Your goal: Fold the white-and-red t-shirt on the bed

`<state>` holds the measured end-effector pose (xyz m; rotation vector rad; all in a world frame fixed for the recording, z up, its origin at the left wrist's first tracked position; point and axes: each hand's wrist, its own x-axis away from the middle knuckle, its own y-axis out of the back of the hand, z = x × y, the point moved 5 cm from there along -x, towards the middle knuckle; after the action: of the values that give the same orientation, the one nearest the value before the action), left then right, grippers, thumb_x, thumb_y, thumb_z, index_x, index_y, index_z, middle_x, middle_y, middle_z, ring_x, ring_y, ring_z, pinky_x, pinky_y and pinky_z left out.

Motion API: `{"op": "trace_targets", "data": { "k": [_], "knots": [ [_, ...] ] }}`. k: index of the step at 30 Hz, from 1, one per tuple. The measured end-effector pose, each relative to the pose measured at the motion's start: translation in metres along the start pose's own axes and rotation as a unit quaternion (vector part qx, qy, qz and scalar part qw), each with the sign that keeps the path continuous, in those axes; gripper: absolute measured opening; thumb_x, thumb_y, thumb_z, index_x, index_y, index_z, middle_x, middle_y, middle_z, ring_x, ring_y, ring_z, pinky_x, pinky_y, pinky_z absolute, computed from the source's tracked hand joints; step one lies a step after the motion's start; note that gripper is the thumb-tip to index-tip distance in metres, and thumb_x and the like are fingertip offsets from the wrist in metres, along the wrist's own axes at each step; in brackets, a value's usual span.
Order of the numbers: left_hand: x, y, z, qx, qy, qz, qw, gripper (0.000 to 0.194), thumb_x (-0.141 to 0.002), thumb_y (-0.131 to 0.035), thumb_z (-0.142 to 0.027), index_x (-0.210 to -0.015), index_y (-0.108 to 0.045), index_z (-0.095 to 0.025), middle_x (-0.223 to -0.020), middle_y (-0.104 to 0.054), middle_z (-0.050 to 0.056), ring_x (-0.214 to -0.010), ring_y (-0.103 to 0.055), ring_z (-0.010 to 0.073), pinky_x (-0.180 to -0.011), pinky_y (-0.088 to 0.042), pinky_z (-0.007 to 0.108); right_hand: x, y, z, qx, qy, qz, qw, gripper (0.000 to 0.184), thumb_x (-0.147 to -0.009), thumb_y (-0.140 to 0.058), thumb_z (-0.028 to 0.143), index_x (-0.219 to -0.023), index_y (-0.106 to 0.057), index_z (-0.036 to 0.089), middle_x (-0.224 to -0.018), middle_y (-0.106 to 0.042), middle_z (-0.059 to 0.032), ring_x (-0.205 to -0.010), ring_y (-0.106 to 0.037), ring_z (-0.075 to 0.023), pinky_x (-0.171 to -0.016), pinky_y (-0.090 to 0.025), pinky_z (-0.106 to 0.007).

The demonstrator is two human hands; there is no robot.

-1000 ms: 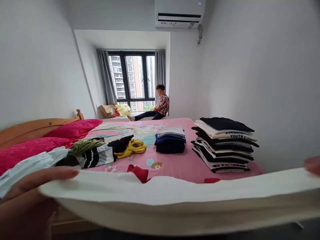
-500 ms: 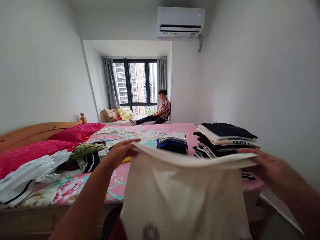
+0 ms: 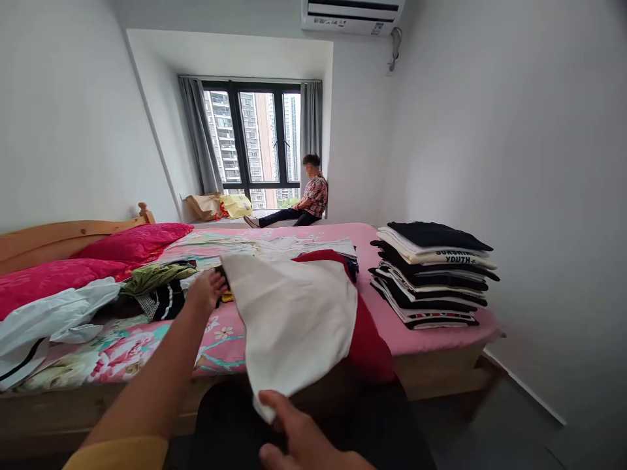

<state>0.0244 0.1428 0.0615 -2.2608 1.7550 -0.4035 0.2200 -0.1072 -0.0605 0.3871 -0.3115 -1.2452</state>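
Garment: a white garment point(image 3: 294, 320) with a red part point(image 3: 367, 333) lay draped over the near edge of the bed point(image 3: 435, 336), its far corner up on the pink sheet and its lower end hanging past the edge.
Left hand: the left hand point(image 3: 208, 290) was closed on the garment's far left corner, just above the sheet.
Right hand: the right hand point(image 3: 298, 437) pinched the garment's lowest corner, below the bed edge and close to the camera.
Beside the garment: a small folded stack point(image 3: 350, 261) sat partly hidden behind its far edge; a tall pile of folded black and white shirts point(image 3: 431, 274) stood to its right, near the bed's corner.
Left of the garment: a loose heap of unfolded clothes point(image 3: 157, 290), a white plastic bag point(image 3: 53, 320) and two pink pillows point(image 3: 98, 254) lay toward the wooden headboard.
Beyond the garment: another person point(image 3: 304, 199) sat on the window ledge, with bags point(image 3: 220, 205) beside them; an air conditioner point(image 3: 353, 13) hung above.
Risk: held by only two corners, the hanging cloth could slide off the bed edge; I judge a sideways sweep could also knock the tall pile, which stands close to the corner.
Writing: one white shirt in the tall pile showed dark letters that read "YOUTH", with a second word above it too small to read.
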Motion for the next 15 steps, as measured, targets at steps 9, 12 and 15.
{"op": "trace_targets", "data": {
  "k": [9,12,15],
  "knots": [
    [0.096,0.123,0.237,-0.063,0.242,-0.058,0.966,0.029,-0.080,-0.056,-0.038,-0.103,-0.055,-0.019,-0.095,-0.060,0.008,-0.093,-0.059,0.0217,-0.081,-0.043,0.034,-0.054,-0.046,-0.030,-0.034,0.082,0.015,0.996,0.044,-0.074,-0.052,0.025,-0.117,-0.060,0.023,-0.107,-0.067,-0.0050,-0.094,-0.063,-0.0217,-0.083,-0.047,-0.032],
    [0.101,0.124,0.271,-0.048,0.232,-0.019,0.971,0.041,-0.070,-0.067,-0.027,-0.108,-0.052,-0.021,-0.109,-0.059,0.009,-0.116,-0.050,0.0233,-0.092,-0.039,0.033,-0.052,-0.013,-0.065,-0.078,0.044,-0.122,0.988,0.028,-0.075,-0.050,0.025,-0.096,-0.067,0.019,-0.095,-0.069,-0.0054,-0.089,-0.063,-0.0199,-0.082,-0.048,-0.031],
    [0.088,0.119,0.283,-0.065,0.215,-0.016,0.974,0.046,-0.061,-0.064,-0.009,-0.104,-0.052,-0.022,-0.105,-0.061,0.006,-0.114,-0.051,0.0247,-0.093,-0.038,0.037,-0.039,0.042,-0.119,-0.091,-0.025,-0.298,0.950,0.030,-0.072,-0.053,0.034,-0.094,-0.064,0.017,-0.096,-0.068,-0.0080,-0.092,-0.062,-0.0226,-0.086,-0.047,-0.034]
  ]
}}
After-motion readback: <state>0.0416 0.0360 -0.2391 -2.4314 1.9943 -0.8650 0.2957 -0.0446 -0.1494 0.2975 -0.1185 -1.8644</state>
